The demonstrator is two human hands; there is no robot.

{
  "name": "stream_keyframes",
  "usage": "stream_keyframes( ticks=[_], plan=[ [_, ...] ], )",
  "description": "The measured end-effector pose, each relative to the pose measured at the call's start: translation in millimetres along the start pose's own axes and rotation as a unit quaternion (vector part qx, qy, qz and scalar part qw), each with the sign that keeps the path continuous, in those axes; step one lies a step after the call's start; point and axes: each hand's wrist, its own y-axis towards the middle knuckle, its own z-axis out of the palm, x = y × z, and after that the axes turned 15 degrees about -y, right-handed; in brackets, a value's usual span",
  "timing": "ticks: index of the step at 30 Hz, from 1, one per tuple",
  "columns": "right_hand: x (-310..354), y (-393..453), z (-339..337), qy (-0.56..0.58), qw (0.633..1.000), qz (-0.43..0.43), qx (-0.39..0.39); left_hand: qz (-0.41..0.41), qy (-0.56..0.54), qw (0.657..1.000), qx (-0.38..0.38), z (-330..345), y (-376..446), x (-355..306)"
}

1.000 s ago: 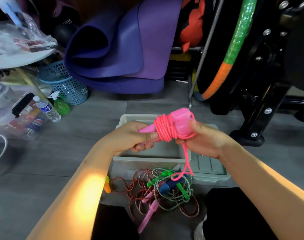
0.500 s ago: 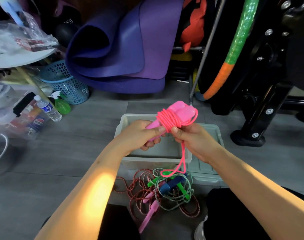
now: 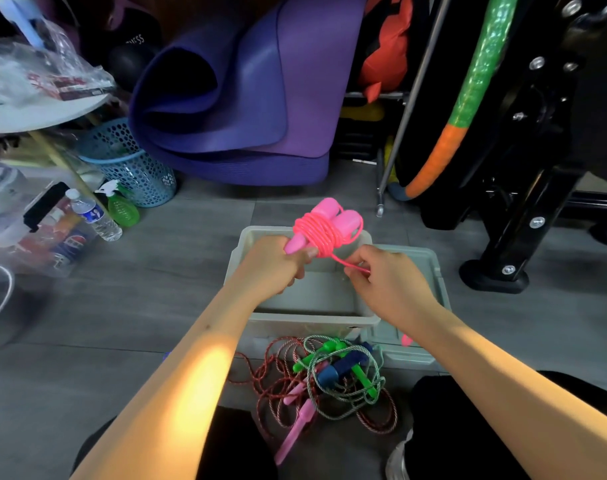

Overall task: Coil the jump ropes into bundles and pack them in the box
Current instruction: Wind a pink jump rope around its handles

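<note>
Your left hand (image 3: 277,263) is closed around the lower ends of two pink handles (image 3: 333,216), holding them upright side by side just above the far end of the grey box (image 3: 315,320). A bright pink rope (image 3: 321,233) is wound in tight turns around both handles, so this bundle is nearly made. Your right hand (image 3: 381,278), just to the right and slightly lower, pinches the loose tail of that rope between thumb and fingertips; the tail runs short and taut from the coil down to the pinch. To finish well, keep the left grip firm so the handles do not splay, and probably tuck the tail under the last turn, pulling it snug so the winding cannot spring loose. Then lower the bundle into the box, which looks bare inside as far as can be seen. Its lid (image 3: 412,344) lies beside it on the right. On the floor in front of the box, near your knees, a tangle of other ropes (image 3: 315,379), red, green-white, with green, blue and pink handles, waits uncoiled.
</note>
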Motion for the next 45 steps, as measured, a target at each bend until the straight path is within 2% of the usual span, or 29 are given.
stream_keyframes(
  ticks=[2, 4, 6, 8, 11, 15, 18, 21, 25, 28, 30, 32, 37, 41, 45],
  plan=[
    [0, 0, -2, -0.119, 0.992, -0.031, -0.027, 0.004, 0.045, 0.999, -0.009, 3, 2, 1],
    [0, 1, -9, -0.171, 0.981, -0.060, -0.076, -0.016, 0.049, 0.999, -0.005, 4, 3, -1],
    [-6, 6, -12, -0.212, 0.953, -0.126, -0.177, -0.050, 0.054, 0.997, 0.033, 1, 2, -5],
    [-14, 10, -13, -0.195, 0.929, -0.206, -0.237, -0.076, 0.087, 0.988, 0.102, -4, -2, -8],
    [-16, 10, -18, -0.115, 0.936, -0.273, -0.188, -0.108, 0.132, 0.965, 0.200, -9, -8, -8],
    [-13, 9, -18, -0.045, 0.960, -0.264, -0.078, -0.128, 0.208, 0.931, 0.272, -3, -12, -10],
    [-11, 7, -26, -0.014, 0.975, -0.219, 0.021, -0.157, 0.210, 0.909, 0.323, -2, -15, -11],
    [-11, 4, -37, 0.048, 0.978, -0.191, 0.074, -0.152, 0.208, 0.891, 0.374, -1, -20, -12],
    [-17, 9, -34, 0.156, 0.948, -0.204, 0.190, -0.113, 0.219, 0.877, 0.413, -3, -23, -12],
    [-20, 12, -29, 0.318, 0.894, -0.192, 0.251, -0.091, 0.184, 0.873, 0.442, -12, -23, -13],
    [-21, 13, -25, 0.411, 0.856, -0.171, 0.263, -0.075, 0.141, 0.874, 0.460, -18, -24, -13],
    [-19, 13, -19, 0.453, 0.841, -0.147, 0.258, -0.050, 0.116, 0.879, 0.460, -23, -25, -11],
    [-16, 11, -18, 0.455, 0.859, -0.092, 0.217, -0.014, 0.073, 0.915, 0.397, -33, -24, -2],
    [-19, 7, -27, 0.518, 0.814, -0.084, 0.249, -0.007, -0.014, 0.945, 0.327, -35, -21, 0],
    [-18, 3, -24, 0.555, 0.794, -0.061, 0.240, -0.006, -0.050, 0.944, 0.326, -33, -20, 2]
  ],
)
